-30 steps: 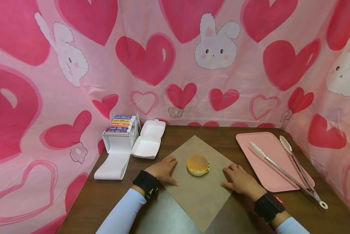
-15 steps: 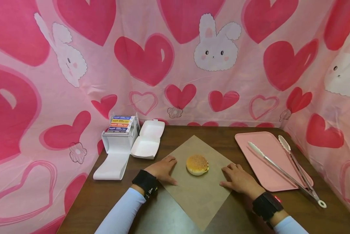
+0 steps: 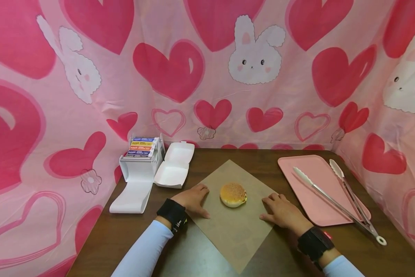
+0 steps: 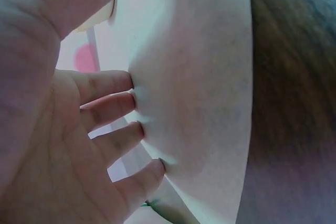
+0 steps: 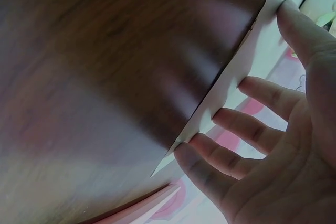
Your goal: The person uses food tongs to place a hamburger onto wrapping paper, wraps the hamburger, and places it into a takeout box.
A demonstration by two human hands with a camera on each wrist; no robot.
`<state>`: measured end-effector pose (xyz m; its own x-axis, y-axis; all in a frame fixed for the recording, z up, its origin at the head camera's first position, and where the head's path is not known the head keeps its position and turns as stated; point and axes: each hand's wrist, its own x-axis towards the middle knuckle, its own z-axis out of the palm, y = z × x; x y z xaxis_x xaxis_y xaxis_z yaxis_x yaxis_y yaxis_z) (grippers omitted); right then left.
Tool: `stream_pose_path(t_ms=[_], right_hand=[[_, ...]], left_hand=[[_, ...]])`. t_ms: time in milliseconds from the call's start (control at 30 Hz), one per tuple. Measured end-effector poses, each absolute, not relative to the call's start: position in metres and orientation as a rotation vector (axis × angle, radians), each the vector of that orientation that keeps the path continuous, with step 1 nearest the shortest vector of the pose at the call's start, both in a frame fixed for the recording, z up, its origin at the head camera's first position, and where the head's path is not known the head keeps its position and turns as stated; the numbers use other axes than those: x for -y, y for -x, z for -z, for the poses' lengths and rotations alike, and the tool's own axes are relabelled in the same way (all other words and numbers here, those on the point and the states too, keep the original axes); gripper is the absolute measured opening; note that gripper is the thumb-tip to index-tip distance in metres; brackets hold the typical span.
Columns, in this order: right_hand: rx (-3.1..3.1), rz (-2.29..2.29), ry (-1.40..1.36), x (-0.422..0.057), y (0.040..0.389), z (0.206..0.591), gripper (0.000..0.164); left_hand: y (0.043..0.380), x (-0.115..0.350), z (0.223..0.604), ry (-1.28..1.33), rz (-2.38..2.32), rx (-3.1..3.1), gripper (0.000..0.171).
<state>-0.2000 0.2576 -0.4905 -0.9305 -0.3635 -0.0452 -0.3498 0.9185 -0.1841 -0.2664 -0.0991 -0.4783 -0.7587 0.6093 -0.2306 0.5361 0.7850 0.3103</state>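
Note:
A burger (image 3: 233, 195) with a seeded bun sits on a square brown sheet of wrapping paper (image 3: 238, 238), laid as a diamond on the table. My left hand (image 3: 192, 201) rests its fingertips on the paper's left side; in the left wrist view the spread fingers (image 4: 118, 140) touch the sheet. On the opposite side my right hand (image 3: 284, 214) touches the paper near its right corner, and in the right wrist view its fingertips (image 5: 223, 115) press along the paper's edge. Neither hand grips anything, and the burger lies between them.
An open white takeaway box (image 3: 174, 165) stands at the back left, beside a dispenser (image 3: 141, 154) with stacked coloured labels and a hanging white strip (image 3: 131, 198). To the right lies a pink tray (image 3: 315, 173) with metal tongs (image 3: 342, 204) across it. A pink heart-print cloth (image 3: 207, 77) encloses the brown table (image 3: 100, 238).

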Motion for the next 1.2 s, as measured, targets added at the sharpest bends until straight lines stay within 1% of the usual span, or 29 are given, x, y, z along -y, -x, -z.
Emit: stream_pose_path(t_ms=[67,133,433,567,633,767,900,1033,1200], right_hand=[[-3.002,0.26,0.562,-0.258,0.2,0.489,0.064],[-3.008,0.251,0.57,-0.259,0.201,0.489,0.064],[-3.025,0.237,0.556,-0.261,0.205,0.49,0.064],[-3.019,0.233,0.546,-0.261,0.207,0.49,0.064],[-3.023,0.231,0.551,-0.26,0.207,0.491,0.064],[-3.012,0.235,0.539,-0.26,0.204,0.492,0.064],[-2.994,0.251,0.504,-0.26,0.2,0.495,0.064],[-3.015,0.266,0.532,-0.259,0.199,0.497,0.063],[-3.046,0.238,0.591,-0.256,0.199,0.498,0.062]], left_hand=[[0.269,0.098,0.478,-0.884,-0.312,-2.658,0.094],[0.272,0.096,0.477,-0.894,-0.313,-2.656,0.088],[0.297,0.085,0.463,-0.947,-0.294,-2.663,0.037],[0.314,0.075,0.461,-0.873,-0.307,-2.689,0.024],[0.324,0.068,0.461,-0.811,-0.322,-2.712,0.021],[0.346,0.053,0.467,-0.698,-0.358,-2.781,0.026],[0.363,0.041,0.477,-0.614,-0.409,-2.848,0.025],[0.374,0.034,0.488,-0.539,-0.454,-2.913,0.021],[0.38,0.031,0.497,-0.499,-0.471,-2.946,0.026]])
